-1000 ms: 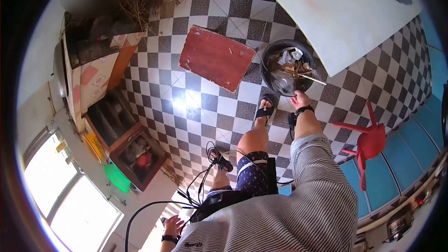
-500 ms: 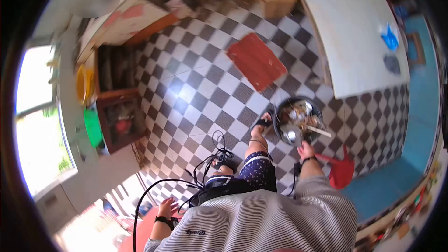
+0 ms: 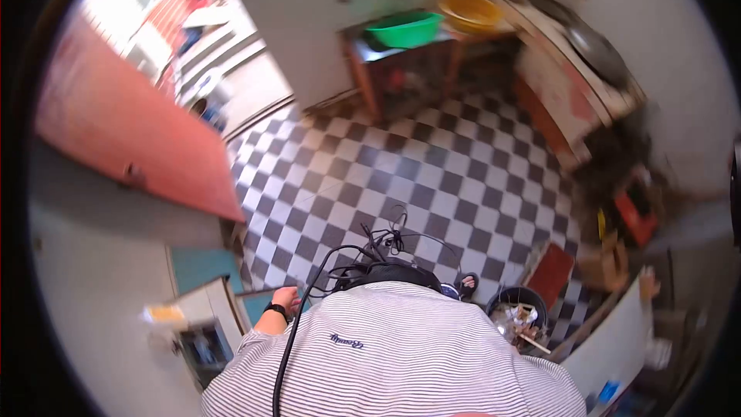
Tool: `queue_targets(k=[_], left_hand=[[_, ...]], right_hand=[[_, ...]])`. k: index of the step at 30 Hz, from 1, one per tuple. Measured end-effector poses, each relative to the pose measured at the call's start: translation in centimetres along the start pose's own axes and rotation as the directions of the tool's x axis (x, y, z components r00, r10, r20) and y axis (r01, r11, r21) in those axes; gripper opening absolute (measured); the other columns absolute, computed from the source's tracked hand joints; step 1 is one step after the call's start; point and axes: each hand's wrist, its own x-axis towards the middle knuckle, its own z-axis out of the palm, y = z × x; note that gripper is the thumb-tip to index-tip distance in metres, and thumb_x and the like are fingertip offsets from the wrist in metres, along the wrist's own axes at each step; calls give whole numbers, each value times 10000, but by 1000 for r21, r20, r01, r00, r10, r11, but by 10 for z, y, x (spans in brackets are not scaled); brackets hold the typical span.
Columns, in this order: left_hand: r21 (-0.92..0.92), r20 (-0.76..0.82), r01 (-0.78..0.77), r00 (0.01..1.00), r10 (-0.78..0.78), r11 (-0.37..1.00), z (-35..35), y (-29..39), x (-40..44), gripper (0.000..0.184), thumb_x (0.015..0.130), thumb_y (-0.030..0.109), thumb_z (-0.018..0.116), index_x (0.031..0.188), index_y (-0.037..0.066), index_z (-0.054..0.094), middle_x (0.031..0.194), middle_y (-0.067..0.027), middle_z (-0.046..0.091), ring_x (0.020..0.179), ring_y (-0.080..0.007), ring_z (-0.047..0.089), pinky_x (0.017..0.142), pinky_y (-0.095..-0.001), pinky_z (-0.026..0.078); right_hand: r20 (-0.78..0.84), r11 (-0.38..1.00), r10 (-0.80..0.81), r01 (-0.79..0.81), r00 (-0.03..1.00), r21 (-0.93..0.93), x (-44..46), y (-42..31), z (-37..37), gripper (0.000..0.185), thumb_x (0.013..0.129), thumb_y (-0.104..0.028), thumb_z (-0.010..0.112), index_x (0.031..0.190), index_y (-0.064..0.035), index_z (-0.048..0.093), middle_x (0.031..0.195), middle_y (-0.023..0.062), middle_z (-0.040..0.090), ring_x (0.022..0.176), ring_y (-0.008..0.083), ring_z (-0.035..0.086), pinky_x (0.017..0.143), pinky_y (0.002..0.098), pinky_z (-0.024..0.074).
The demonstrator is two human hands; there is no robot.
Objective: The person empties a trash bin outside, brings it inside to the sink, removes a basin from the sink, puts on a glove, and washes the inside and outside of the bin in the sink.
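My left hand (image 3: 285,299) is low on the left side of my body, with a black band on its wrist. Its fingers look loosely apart, and nothing shows in them. A black bin (image 3: 494,299) filled with rubbish stands at the lower right, close to my sandalled foot (image 3: 466,284). A pale stick (image 3: 536,344) juts out over its rim. My right hand is hidden behind my striped shirt on the bin's side.
Black cables (image 3: 384,243) hang at my waist. An open red door (image 3: 147,135) and a bright doorway are at the left. A green basin (image 3: 407,30) and a yellow basin (image 3: 471,12) rest on the far counter. A red board (image 3: 550,273) lies beyond the bin.
The view has swung left to the doorway, so the bin and red board now appear at the lower right. My right hand, earlier at the bin's rim, has gone out of sight.
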Motion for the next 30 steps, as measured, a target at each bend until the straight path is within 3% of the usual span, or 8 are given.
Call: queue_targets(k=[7,12,14,15,16,21,26,30], left_hand=[[-366,-38,109,991,-132,924,-47,-50,-14,304,866,232,543,1146,119,507,1039,-76,571,855,-250,595,659,-403,503],[-514,-136,-162,985,106,843,-84,58,-15,288,880,247,552,1125,100,512,962,-52,576,811,-195,600,642,-345,511],[-487,-208,-303,951,228,819,-104,123,-1,296,881,256,564,1122,90,519,942,-42,584,793,-164,603,652,-307,515],[-449,-256,-372,925,281,813,-111,157,-3,302,881,257,570,1125,85,524,943,-39,591,788,-151,605,651,-282,514],[-450,-283,-427,901,328,784,-116,190,-7,305,884,245,568,1133,75,525,958,-47,596,795,-148,607,648,-271,512],[-390,-342,-634,773,534,668,-131,353,-55,296,897,178,547,1164,55,517,1011,-72,608,806,-142,614,662,-253,509],[-284,-316,-699,715,624,657,-142,460,-60,320,882,179,569,1163,33,521,979,-69,612,791,-129,615,664,-245,505],[-261,-289,-693,721,631,672,-160,526,-29,390,899,204,549,1224,2,475,1045,-96,589,843,-152,597,691,-272,513]], right_hand=[[257,838,-169,277,951,-471,-119,-92,224,164,721,-218,531,747,-60,499,557,82,474,421,217,460,369,339,385],[471,594,-231,507,851,-624,-212,-122,418,165,724,-211,524,705,-50,490,507,84,444,381,226,442,341,353,365],[583,640,-109,506,805,-578,-210,-134,515,163,717,-167,537,620,-53,472,493,78,444,340,225,412,315,364,330],[667,519,-142,629,731,-579,-236,-137,561,197,707,-139,549,560,-53,449,460,70,416,331,212,396,314,356,316],[704,499,-218,697,676,-515,-280,-122,606,275,701,-90,511,472,-92,359,385,33,278,288,173,286,312,337,245],[916,-52,-28,915,399,-400,-416,-93,815,237,728,-202,574,605,0,557,464,91,501,348,181,462,345,310,351],[965,-87,229,990,126,-108,-560,-10,953,224,724,-218,590,636,-12,568,478,55,488,364,168,470,355,297,362],[926,-36,330,983,184,-182,-668,70,1022,192,719,-187,612,667,-10,558,598,50,497,474,150,490,418,284,411]])
